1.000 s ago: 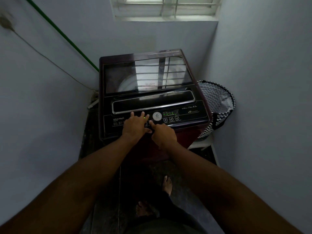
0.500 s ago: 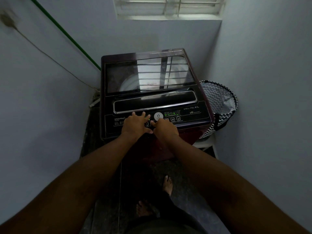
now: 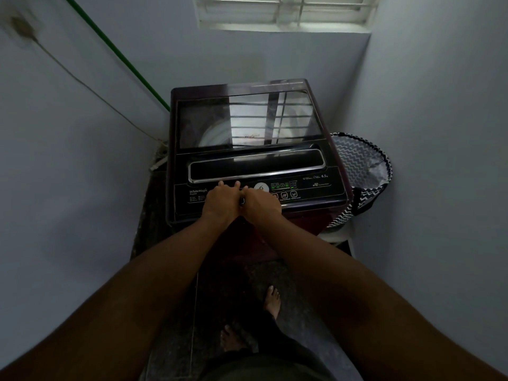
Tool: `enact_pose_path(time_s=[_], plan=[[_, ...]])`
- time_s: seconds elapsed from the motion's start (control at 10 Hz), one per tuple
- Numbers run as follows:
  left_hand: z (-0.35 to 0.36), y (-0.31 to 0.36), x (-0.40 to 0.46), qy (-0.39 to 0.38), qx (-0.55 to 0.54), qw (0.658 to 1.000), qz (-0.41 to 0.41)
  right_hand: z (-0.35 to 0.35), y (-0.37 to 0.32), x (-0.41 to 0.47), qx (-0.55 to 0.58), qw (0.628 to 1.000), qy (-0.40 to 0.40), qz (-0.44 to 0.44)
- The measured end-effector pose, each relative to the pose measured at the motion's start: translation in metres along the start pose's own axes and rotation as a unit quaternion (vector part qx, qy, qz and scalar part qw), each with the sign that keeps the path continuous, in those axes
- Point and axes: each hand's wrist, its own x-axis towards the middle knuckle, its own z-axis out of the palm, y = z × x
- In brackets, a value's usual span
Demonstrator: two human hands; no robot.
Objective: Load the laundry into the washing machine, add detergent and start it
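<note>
Glossy maroon top-loading washing machine (image 3: 324, 149) stood in the corner, its smooth glass lid (image 3: 244, 119) down. Left hand (image 3: 221, 200) lay flat, fingers straight, on the black control panel (image 3: 316, 188); right hand (image 3: 261, 203) touched it, grip unclear. Zigzag-patterned fabric basket (image 3: 360, 160) stood beside.

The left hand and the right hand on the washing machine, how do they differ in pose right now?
The left hand lies flat on the control panel with its fingers stretched forward toward the chrome lid handle; the right hand has its fingers bent down, so they are hidden. The left hand covers the panel's printed program list; the right hand sits just below the round white dial. Both rest on the washing machine, touching side by side.
</note>
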Motion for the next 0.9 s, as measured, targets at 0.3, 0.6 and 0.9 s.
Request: enact_pose_path(time_s=[0.3,0.6,0.9], plan=[[-0.008,0.006,-0.014,-0.005,-0.008,1.000,-0.001,0.006,0.011,-0.002,-0.033,0.995,0.050,-0.076],[-0.010,0.006,-0.014,-0.015,-0.055,0.998,-0.022,0.000,0.015,0.016,-0.167,0.963,0.103,-0.185],[0.008,0.005,-0.014,0.071,-0.026,0.997,0.028,0.006,0.024,0.025,-0.213,0.947,0.130,-0.201]])
